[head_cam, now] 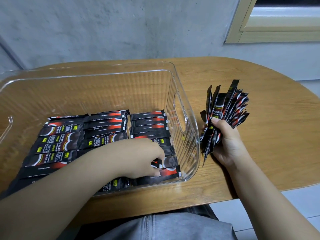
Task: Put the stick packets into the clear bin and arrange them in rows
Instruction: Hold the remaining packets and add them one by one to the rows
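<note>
The clear bin [183, 94] stands on the wooden bench [259, 135], its handle-cutout wall facing the right side; stick packets [57, 144] lie flat on the bin floor in three side-by-side rows, each packet lengthwise left to right. The left hand [145, 158] reaches down into the bin at the near end of the right-hand row; its fingers are curled and pinch the end of one packet [157, 164], which rests on the packets beneath it. The right hand [225, 139] is outside the bin, just beside its right wall, above the bench; its fingers and thumb grip a fanned bundle of packets [225, 108] at the lower part, the upper ends spreading upward and away from the person. The bundle is near the bin wall; whether it touches cannot be told.
</note>
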